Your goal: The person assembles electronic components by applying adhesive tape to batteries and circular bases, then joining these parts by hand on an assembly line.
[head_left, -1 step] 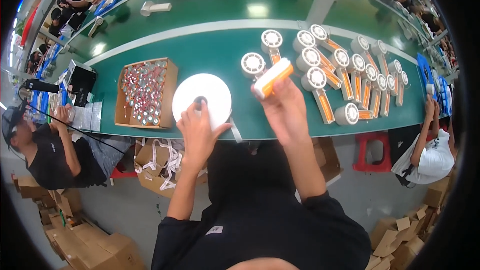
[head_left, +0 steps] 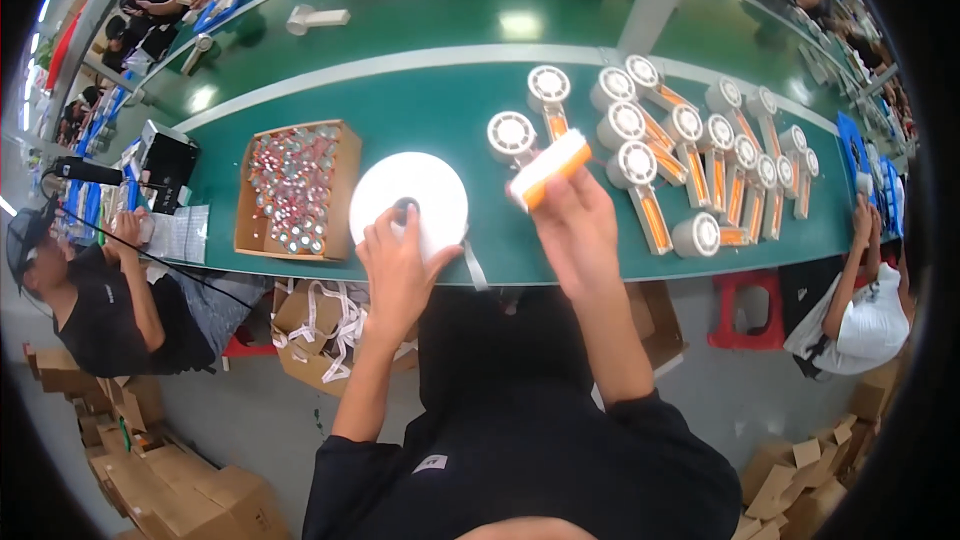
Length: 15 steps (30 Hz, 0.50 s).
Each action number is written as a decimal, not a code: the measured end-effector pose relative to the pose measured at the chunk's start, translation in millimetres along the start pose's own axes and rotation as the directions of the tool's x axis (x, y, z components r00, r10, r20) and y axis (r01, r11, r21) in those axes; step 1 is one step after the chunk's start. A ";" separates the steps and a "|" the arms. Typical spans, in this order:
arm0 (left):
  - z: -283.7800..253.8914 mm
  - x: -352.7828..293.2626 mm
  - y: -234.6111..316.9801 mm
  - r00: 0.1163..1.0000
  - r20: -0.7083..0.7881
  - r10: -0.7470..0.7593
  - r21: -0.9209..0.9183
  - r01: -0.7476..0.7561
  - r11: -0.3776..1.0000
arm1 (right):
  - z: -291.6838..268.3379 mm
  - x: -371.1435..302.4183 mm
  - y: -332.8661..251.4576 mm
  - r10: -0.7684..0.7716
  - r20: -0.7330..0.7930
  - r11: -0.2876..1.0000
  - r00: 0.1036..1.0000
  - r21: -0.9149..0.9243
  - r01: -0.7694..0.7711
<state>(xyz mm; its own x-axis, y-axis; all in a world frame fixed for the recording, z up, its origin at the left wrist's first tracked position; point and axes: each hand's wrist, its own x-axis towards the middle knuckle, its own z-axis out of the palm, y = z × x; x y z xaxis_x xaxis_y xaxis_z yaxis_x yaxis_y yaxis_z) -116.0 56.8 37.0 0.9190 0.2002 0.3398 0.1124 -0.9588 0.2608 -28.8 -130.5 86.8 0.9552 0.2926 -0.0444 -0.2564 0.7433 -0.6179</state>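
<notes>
My left hand [head_left: 398, 275] is on a wide white tape roll [head_left: 425, 180], its index finger at the dark centre hole and its thumb by the near rim. A loose tape end [head_left: 474, 265] hangs from the roll's right side. Raised above the table, my right hand [head_left: 580, 225] pinches an orange block with a white top [head_left: 550, 170], tilted up to the right. Just behind it lies a white handheld fan [head_left: 511, 133]; the block hides part of its handle, so I cannot tell if they touch. Several similar fans [head_left: 685, 125] with orange-filled handles lie to the right.
Left of the roll stands a cardboard box [head_left: 343, 190] full of small round parts with red wires. Under the table edge is a carton [head_left: 300, 335] with white strips. A metal post [head_left: 655, 0] rises behind. Co-workers sit at both sides, with a red stool [head_left: 745, 312] at right.
The orange block is turned slightly in my right hand, showing more of its orange side. The whole view has shifted a little. My left hand stays on the roll.
</notes>
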 end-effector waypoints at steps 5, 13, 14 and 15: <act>-38.0 71.9 -37.5 0.964 -0.138 0.226 -0.141 -0.245 0.959 | -24.7 -28.7 13.1 -0.037 0.023 0.844 0.999 -0.535 0.044; -1.9 296.3 -156.3 0.997 -0.056 -0.058 0.213 0.069 0.975 | -55.2 -30.2 61.1 -0.026 0.223 0.502 0.975 -0.840 0.205; 6.6 319.0 -185.4 0.986 -0.149 -0.073 0.228 0.106 0.968 | -51.9 -26.6 61.0 -0.042 0.299 0.409 0.953 -0.866 0.289; 16.3 339.1 -210.0 0.968 -0.237 -0.085 0.235 0.142 0.962 | -48.8 -23.6 58.8 -0.051 0.369 0.307 0.928 -0.879 0.366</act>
<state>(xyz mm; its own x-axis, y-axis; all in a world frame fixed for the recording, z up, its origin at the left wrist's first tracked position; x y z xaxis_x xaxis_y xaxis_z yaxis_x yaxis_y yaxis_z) 178.1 322.7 82.8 0.7903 0.3233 0.5205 0.3274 -0.9409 0.0872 -59.2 -123.1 13.2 0.8451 0.4554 0.2800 0.4010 -0.1936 -0.8954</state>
